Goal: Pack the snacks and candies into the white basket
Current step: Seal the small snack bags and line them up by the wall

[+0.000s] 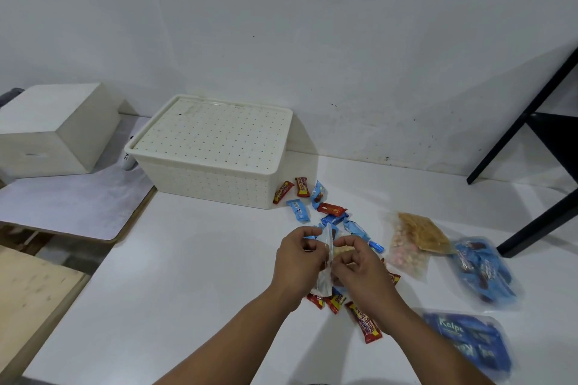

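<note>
The white basket [206, 184] stands at the back of the white table with its perforated lid [212, 134] on. Small red and blue wrapped candies [316, 201] lie scattered to its right and under my hands. My left hand [297, 259] and my right hand [359, 266] both pinch a clear plastic bag [325, 262] held upright above the table, with something pale inside it. A red bar [366, 325] lies beneath my right wrist.
Clear bags of pink sweets [406, 255] and brown snacks [425, 233] lie to the right. Two bags of blue packets [481, 269] [469, 341] lie further right. A white box [53, 131] stands on a side table at the left. Black frame legs [538, 222] stand at the right.
</note>
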